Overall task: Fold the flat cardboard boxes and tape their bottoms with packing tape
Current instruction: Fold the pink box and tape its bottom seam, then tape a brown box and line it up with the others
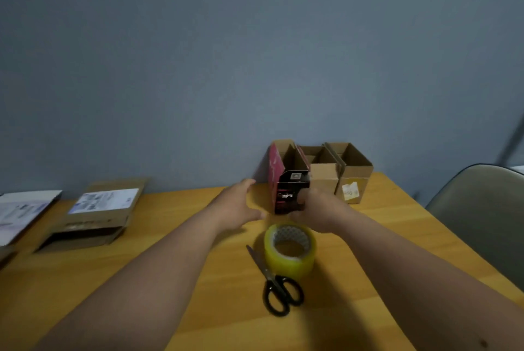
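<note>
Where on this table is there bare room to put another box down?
Bare wood lies between the flattened boxes on the left and the tape roll. More lies right of the tape, toward the chair. It is crowded at the wall, where three folded boxes stand side by side with both hands, left hand and right hand, beside them.

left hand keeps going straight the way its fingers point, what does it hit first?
Probably the wall. The left hand is open, fingers aimed forward and slightly right over bare table, passing just left of the red-and-black box that the right hand grips. Depth is unclear, so it might graze that box's left side.
</note>
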